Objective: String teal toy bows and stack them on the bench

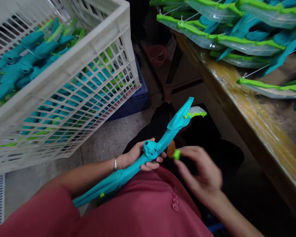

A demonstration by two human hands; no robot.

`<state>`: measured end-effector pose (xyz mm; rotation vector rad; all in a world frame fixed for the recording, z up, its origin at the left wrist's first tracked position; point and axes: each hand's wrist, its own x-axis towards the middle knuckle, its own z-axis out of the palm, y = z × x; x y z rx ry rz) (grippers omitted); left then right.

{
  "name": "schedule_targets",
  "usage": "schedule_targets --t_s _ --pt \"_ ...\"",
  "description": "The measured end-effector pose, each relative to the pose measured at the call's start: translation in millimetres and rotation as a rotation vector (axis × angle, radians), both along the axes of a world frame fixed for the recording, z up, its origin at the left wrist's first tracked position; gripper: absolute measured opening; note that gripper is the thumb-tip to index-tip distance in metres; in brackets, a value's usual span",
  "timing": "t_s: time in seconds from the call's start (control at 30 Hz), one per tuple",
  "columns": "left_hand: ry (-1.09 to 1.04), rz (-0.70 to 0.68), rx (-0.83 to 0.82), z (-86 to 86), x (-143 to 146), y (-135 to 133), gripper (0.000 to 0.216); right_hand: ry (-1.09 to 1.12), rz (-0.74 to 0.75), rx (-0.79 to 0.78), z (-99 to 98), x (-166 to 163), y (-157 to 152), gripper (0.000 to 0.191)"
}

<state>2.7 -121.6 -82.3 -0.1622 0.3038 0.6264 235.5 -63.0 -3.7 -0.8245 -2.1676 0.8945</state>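
My left hand [140,158] is wrapped round the middle of a long teal plastic toy piece [162,140] that lies across my lap, its far end pointing up and right with a green and clear tip [196,113]. My right hand [202,171] is just right of it, blurred, its thumb and fingers pinching a small green plastic part [177,154] close to the teal piece's hub. A bracelet sits on my left wrist.
A white slatted crate [64,85] full of teal and green pieces stands at the left, on a blue crate [135,98]. A wooden table [249,112] at the right carries several finished teal, green and clear pieces [236,42]. Concrete floor lies between.
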Motion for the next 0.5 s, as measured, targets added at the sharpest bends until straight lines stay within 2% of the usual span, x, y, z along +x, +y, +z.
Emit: schedule_targets --t_s 0.07,0.13,0.33,0.5 --pt "0.058 -0.003 -0.028 -0.3 1.9 -1.0 0.055 0.076 0.108 -0.013 -10.3 -20.2 -15.0 0.016" --pt "0.111 0.004 -0.075 0.3 2.0 -1.5 0.053 0.108 0.149 0.028 -20.5 -38.2 -25.6 0.02" --pt "0.212 -0.024 -0.119 4.7 2.3 2.2 0.06 0.06 0.09 0.152 -33.8 -53.1 -32.2 0.019" --pt "0.18 -0.022 -0.105 2.3 4.3 1.2 0.057 0.069 0.044 0.133 -34.6 -50.7 -34.0 0.026"
